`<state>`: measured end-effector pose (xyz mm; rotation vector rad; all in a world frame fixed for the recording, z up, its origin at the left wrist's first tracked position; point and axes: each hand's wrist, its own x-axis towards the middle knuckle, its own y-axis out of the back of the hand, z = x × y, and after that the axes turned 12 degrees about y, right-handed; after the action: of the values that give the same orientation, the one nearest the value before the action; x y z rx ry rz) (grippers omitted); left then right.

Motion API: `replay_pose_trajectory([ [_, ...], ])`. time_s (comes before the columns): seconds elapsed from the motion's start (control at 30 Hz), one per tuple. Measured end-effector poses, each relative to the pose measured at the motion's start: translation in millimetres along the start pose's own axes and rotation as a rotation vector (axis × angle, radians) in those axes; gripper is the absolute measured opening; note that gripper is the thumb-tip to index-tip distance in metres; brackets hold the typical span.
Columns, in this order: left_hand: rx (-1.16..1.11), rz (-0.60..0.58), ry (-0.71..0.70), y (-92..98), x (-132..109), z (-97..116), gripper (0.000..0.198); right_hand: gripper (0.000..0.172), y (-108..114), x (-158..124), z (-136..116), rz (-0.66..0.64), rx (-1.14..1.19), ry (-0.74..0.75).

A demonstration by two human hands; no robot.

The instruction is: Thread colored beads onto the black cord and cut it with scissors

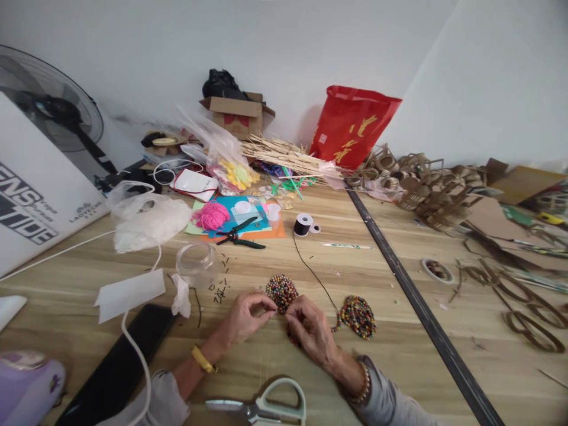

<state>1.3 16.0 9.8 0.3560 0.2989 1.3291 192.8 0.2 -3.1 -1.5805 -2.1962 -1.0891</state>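
A loose heap of small multicoloured beads (282, 291) lies on the table in front of my hands. My left hand (252, 318) is at the heap's left edge, thumb and forefinger pinched; whatever is between the tips is too small to make out. On the heap's near right side, my right hand (311, 329) is closed on a beaded cord, part of which shows under the fingers. To its right lies a coiled strand of beads (358, 318). Black cord (314, 272) runs from this strand up to a spool (303, 225).
Scissors (279, 402) lie near the front edge. Behind the hands are pliers (239, 235), pink yarn (211, 216) and a clear jar (196, 260). A black strip (399, 272) crosses the table at right. A small dish (437, 270) sits beyond it.
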Motion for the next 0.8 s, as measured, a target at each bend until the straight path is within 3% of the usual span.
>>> replay_pose_trajectory([
  [0.2,-0.122,-0.081,0.107,-1.0,-0.5,-2.5,0.007,0.016,0.3,-0.1,-0.9,-0.030,-0.026,0.051],
  [0.8,-0.120,-0.096,0.099,-3.4,-0.5,-4.0,0.005,0.011,0.5,-1.2,0.4,-0.055,-0.078,0.096],
])
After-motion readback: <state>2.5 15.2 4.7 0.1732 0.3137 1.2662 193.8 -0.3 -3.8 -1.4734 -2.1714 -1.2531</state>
